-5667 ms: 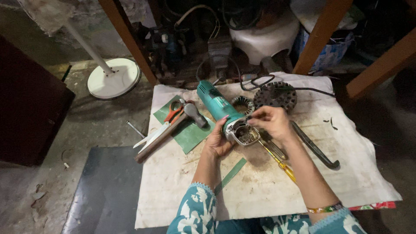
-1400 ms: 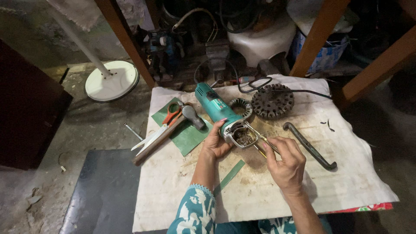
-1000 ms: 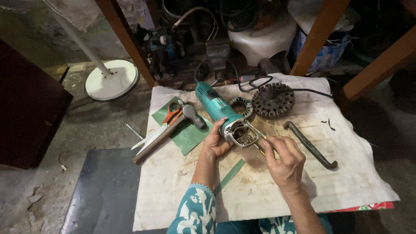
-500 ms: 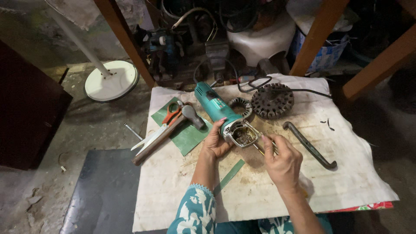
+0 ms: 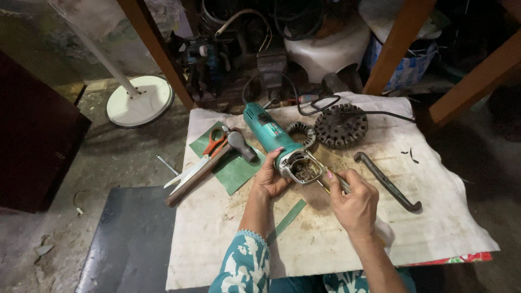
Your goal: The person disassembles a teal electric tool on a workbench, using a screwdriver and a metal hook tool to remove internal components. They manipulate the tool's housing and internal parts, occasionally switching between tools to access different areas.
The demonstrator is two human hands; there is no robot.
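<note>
right hand (image 5: 355,203), nearest, pinches a thin metal tool (image 5: 325,172) whose tip reaches the open head of the teal angle grinder (image 5: 277,144); since a second ago the hand has edged slightly closer to that opening. left hand (image 5: 269,176) stays wrapped around the grinder's grey head, on the stained white cloth (image 5: 228,239). beside them lie a green strip (image 5: 286,220) and a dark bent bar (image 5: 388,182); farther off, a hammer (image 5: 209,168), orange-handled scissors (image 5: 209,149) and a round dark stator (image 5: 341,125).
</note>
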